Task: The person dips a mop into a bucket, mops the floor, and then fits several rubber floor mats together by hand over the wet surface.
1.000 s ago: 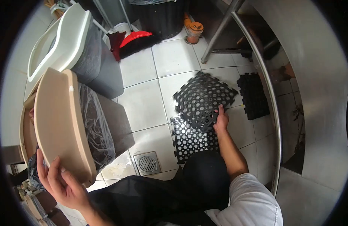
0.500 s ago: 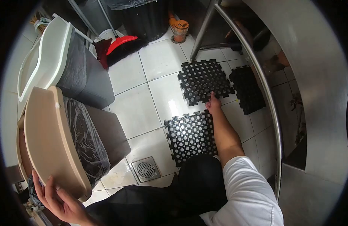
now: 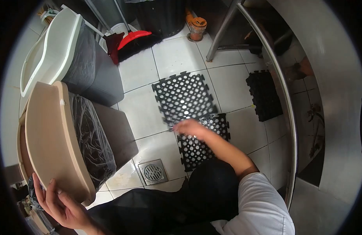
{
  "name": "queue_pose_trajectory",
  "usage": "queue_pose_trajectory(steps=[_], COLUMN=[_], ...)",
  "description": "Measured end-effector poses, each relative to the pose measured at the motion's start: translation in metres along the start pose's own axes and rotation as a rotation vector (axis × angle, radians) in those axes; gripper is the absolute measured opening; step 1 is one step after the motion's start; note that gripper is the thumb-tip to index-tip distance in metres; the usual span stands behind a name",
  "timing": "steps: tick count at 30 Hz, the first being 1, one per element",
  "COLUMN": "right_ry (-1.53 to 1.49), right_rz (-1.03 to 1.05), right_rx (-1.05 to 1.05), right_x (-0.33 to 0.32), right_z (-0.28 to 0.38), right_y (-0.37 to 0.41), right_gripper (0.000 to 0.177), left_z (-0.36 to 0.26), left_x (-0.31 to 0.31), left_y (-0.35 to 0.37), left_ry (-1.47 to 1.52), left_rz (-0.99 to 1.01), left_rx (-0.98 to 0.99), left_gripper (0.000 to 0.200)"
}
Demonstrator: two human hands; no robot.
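A black perforated floor mat tile [image 3: 183, 92] with interlocking edges is held at its near left edge by my right hand [image 3: 190, 128], which is smeared by motion. Its near edge overlaps a second black mat tile [image 3: 204, 147] lying on the white tiled floor just before my knee. Part of that second tile is hidden by my forearm and knee. At the lower left, my left hand [image 3: 63, 205] rests with fingers apart against the beige bin lid [image 3: 55, 137].
Stacked black mat tiles [image 3: 265, 96] lie at the right beside a curved metal rail [image 3: 281, 74]. A floor drain [image 3: 153, 172] sits near my knee. Behind the beige-lidded bin stands a grey bin [image 3: 98, 72]; farther back are a red broom [image 3: 134, 41] and an orange pipe stub [image 3: 197, 28].
My right hand has moved left and nearer to me, bringing the far mat tile with it, away from the stack. My left hand stays at the beige lid.
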State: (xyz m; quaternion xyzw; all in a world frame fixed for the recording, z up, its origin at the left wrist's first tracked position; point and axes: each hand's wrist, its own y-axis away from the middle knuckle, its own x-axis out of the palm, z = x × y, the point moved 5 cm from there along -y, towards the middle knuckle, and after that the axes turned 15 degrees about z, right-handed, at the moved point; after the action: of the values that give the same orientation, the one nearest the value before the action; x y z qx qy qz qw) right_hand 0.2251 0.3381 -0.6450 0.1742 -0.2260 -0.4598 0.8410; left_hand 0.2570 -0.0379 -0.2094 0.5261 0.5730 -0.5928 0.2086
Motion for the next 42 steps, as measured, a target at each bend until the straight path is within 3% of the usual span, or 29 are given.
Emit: queue_pose_trajectory(steps=[1, 2, 3, 4, 6, 8, 10, 14, 18, 20, 26, 30, 34, 38, 39, 42], right_ry=[0.161, 0.209, 0.595, 0.787, 0.945, 1.171, 1.176, 1.207, 1.146, 1.065, 1.001, 1.050, 0.977, 0.960, 0.930, 0.902], right_rz=[-0.242, -0.483, -0.765, -0.789, -0.663, -0.448, -0.322, -0.414, -0.600, -0.596, -0.531, -0.581, -0.729, -0.889, -0.899, -0.880], right_rx=[0.029, -0.057, 0.063, 0.366, 0.264, -0.016, 0.044, 0.107, 0.307, 0.392, 0.447, 0.439, 0.566, 0.524, 0.449, 0.514], right_x=[-0.032, -0.081, -0.098, -0.098, -0.088, -0.044, 0.005, 0.003, -0.081, -0.118, -0.133, -0.134, -0.152, -0.177, -0.190, -0.187], right_z=[0.001, -0.039, -0.019, -0.006, -0.021, -0.030, -0.033, -0.048, -0.039, -0.018, 0.003, -0.022, -0.038, -0.051, -0.057, -0.047], right_y=[-0.002, -0.022, 0.001, 0.018, 0.007, -0.011, -0.013, -0.039, -0.040, -0.027, -0.006, 0.003, 0.015, 0.019, 0.018, 0.025], right_gripper=[0.035, 0.040, 0.046, 0.053, 0.055, 0.066, 0.061, 0.052, 0.042, 0.037, 0.061, 0.076, 0.071, 0.071, 0.069, 0.068], left_z=[-0.001, -0.003, -0.004, -0.004, -0.001, -0.002, -0.003, -0.004, -0.001, -0.001, -0.002, -0.001, -0.003, -0.003, -0.002, -0.002], left_x=[0.000, 0.000, 0.000, 0.000, 0.000, -0.001, -0.001, -0.001, 0.001, 0.001, 0.000, -0.001, 0.000, -0.001, -0.001, -0.002], left_y=[-0.001, -0.002, -0.002, -0.001, 0.000, -0.001, 0.001, -0.001, 0.002, 0.003, 0.003, 0.003, 0.004, 0.004, 0.004, 0.005], left_ry=[-0.004, -0.007, -0.009, -0.009, 0.034, 0.005, -0.016, -0.063, -0.043, -0.073, -0.070, -0.058, -0.076, -0.143, -0.163, -0.172], left_rz=[-0.001, 0.001, 0.001, -0.004, -0.007, -0.008, 0.010, -0.001, -0.010, 0.009, 0.001, 0.013, 0.011, 0.028, 0.029, 0.047], left_rx=[0.000, 0.003, 0.005, 0.007, 0.006, 0.010, 0.011, -0.005, 0.020, -0.002, -0.041, -0.027, -0.046, -0.065, -0.061, -0.066], left_gripper=[0.032, 0.032, 0.032, 0.032, 0.032, 0.031, 0.031, 0.030, 0.031, 0.031, 0.030, 0.030, 0.030, 0.030, 0.030, 0.030])
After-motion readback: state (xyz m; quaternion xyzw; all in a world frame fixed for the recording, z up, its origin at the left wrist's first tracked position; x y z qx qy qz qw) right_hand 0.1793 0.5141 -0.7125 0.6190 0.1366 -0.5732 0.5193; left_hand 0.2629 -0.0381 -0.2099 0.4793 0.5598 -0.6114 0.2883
